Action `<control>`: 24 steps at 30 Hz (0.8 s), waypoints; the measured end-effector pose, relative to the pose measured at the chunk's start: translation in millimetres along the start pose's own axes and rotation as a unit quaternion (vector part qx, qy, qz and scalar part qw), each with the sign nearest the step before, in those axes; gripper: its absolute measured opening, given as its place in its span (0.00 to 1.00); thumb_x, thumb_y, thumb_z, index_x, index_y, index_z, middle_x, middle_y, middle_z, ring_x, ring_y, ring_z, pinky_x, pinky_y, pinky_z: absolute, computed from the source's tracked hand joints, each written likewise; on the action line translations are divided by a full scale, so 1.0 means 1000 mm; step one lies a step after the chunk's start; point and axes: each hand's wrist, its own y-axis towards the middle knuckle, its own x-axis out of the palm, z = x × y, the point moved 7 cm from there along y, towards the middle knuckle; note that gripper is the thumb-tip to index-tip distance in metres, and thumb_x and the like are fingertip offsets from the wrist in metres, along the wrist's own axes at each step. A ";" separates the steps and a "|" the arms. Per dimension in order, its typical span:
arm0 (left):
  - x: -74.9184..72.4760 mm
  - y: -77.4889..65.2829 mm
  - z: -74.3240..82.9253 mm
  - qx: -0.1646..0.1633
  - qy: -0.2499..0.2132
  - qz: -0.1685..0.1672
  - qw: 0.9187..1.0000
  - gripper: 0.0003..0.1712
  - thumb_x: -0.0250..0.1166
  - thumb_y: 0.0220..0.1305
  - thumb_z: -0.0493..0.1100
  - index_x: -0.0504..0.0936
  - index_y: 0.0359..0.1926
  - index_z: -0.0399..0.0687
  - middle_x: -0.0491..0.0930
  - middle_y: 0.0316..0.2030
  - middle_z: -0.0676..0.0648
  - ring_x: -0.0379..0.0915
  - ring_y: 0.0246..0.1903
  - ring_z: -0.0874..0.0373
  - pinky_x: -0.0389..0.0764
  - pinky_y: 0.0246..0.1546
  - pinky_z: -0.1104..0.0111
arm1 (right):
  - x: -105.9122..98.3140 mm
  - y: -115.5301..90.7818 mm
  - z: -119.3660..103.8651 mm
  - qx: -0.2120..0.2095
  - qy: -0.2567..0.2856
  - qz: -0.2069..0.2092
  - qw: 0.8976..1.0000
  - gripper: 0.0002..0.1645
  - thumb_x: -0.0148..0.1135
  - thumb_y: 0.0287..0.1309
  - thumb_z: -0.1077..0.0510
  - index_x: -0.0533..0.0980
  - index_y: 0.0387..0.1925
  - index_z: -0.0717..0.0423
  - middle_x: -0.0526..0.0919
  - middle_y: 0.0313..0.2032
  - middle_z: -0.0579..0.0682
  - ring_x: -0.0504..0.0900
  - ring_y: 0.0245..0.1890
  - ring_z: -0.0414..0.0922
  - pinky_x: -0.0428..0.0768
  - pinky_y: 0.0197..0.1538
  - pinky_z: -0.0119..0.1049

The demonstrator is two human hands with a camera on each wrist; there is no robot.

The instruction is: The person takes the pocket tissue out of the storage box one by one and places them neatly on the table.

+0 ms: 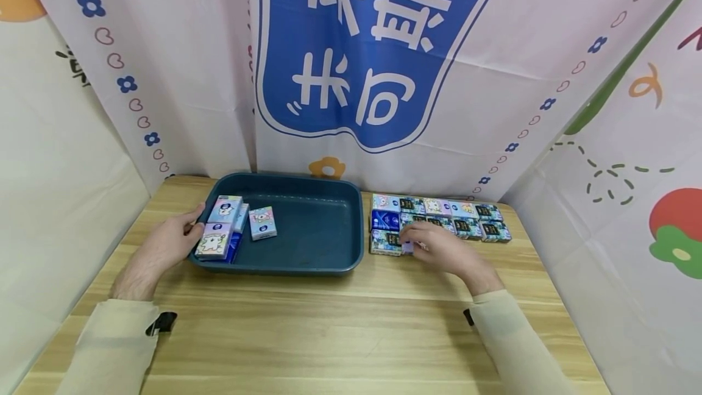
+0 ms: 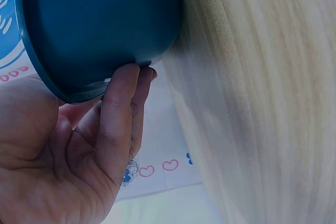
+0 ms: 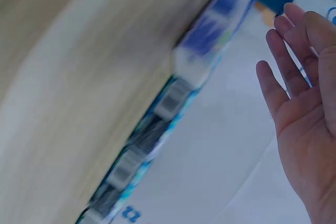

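Note:
My left hand (image 1: pixel 164 239) grips the left wall of a dark teal plastic tray (image 1: pixel 315 272), its thumb over the rim and fingers against the outside, as the left wrist view shows. Several small tissue packs (image 1: pixel 212 241) stand stacked at the tray's left end, and one pastel tissue pack (image 1: pixel 262 223) lies apart beside them. Over on the right, my right hand (image 1: pixel 439 252) hovers over the front row of packs, partly covering a purple tissue pack (image 1: pixel 407 247). In the right wrist view its fingers (image 3: pixel 283 69) are loosely bent, with nothing between them.
Rows of patterned tissue packs (image 1: pixel 466 227) lie just right of the tray, a dark blue pack (image 1: pixel 385 220) among them. The wooden table (image 1: pixel 340 334) runs back to a printed cloth (image 1: pixel 197 78). More cloth hangs along both sides.

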 end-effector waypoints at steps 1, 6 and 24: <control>0.000 0.000 0.000 0.000 0.001 0.001 1.000 0.39 0.49 0.97 0.48 0.50 0.94 0.36 0.63 0.80 0.10 0.80 0.61 0.26 0.85 0.59 0.38 | -0.001 0.005 -0.005 -0.004 -0.005 0.001 1.000 0.17 0.72 0.75 0.71 0.91 0.59 0.56 0.94 0.63 0.52 0.92 0.67 0.53 0.89 0.74 0.53; 0.000 -0.001 0.000 0.000 0.004 0.002 1.000 0.39 0.49 0.96 0.47 0.50 0.94 0.35 0.64 0.80 0.10 0.80 0.62 0.25 0.85 0.61 0.35 | -0.003 0.026 -0.029 -0.011 -0.021 0.010 1.000 0.19 0.68 0.75 0.71 0.91 0.61 0.58 0.93 0.64 0.52 0.90 0.69 0.53 0.88 0.75 0.51; -0.002 -0.003 0.002 -0.010 -0.002 0.004 1.000 0.39 0.49 0.96 0.48 0.50 0.94 0.37 0.65 0.79 0.10 0.80 0.60 0.27 0.84 0.58 0.38 | 0.006 0.092 -0.090 -0.052 -0.033 0.030 0.998 0.18 0.68 0.82 0.66 0.89 0.66 0.52 0.92 0.66 0.48 0.90 0.68 0.48 0.90 0.71 0.44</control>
